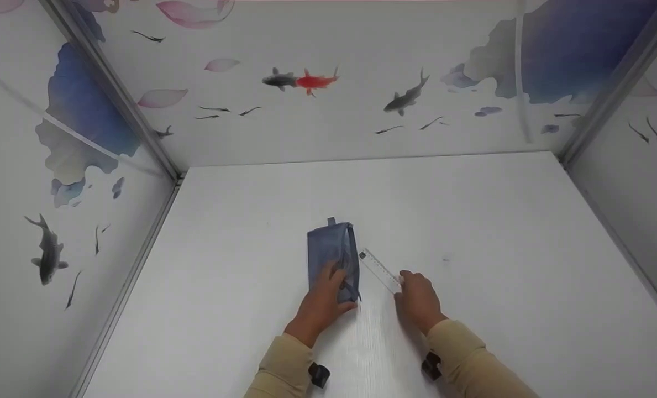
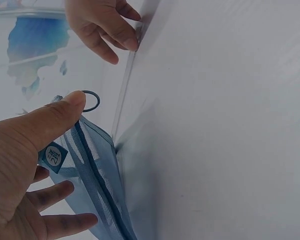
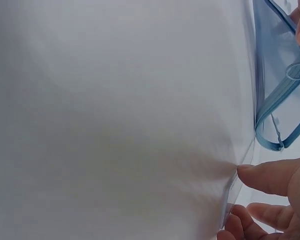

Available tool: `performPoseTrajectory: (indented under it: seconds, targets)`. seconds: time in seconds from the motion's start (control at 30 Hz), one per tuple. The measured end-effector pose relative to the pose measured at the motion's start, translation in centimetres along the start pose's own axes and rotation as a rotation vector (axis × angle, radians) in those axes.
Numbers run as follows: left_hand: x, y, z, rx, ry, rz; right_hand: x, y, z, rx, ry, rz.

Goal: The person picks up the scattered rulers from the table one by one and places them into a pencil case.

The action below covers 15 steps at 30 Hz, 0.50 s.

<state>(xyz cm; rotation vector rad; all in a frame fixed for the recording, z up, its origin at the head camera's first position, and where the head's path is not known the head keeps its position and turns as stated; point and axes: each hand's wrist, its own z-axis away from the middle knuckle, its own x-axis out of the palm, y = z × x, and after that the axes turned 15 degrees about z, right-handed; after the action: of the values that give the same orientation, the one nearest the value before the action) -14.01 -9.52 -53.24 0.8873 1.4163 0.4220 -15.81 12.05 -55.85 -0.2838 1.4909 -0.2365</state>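
A blue zip pouch point(image 1: 324, 246) with mesh panels lies on the white table, its zipper side facing right. My left hand point(image 1: 318, 304) holds the pouch by its near part. In the left wrist view the thumb point(image 2: 52, 117) presses near a small round label tag point(image 2: 53, 156) and a cord loop point(image 2: 92, 101), while the other fingers spread beside the mesh. A clear ruler point(image 1: 380, 271) lies slantwise to the right of the pouch, its far end close to the pouch's edge. My right hand point(image 1: 419, 298) pinches the ruler's near end between thumb point(image 3: 270, 176) and fingers.
White panels printed with fish and petals enclose the table point(image 1: 240, 221) at the back point(image 1: 350, 127) and both sides. Metal strips point(image 1: 124, 105) run along the panel corners. A faint small mark point(image 1: 446, 259) shows on the table right of the ruler.
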Motion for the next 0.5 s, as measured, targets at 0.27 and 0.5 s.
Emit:
performPoseTrajectory:
  seconds: [0.27, 0.5]
  targets:
    - [0.08, -0.06, -0.03, 0.004, -0.003, 0.002, -0.26, 0.15, -0.32, 0.025, -0.05, -0.017]
    - [0.05, -0.06, -0.07, 0.01, -0.007, -0.004, -0.86, 0.41, -0.6, 0.024, -0.087, -0.031]
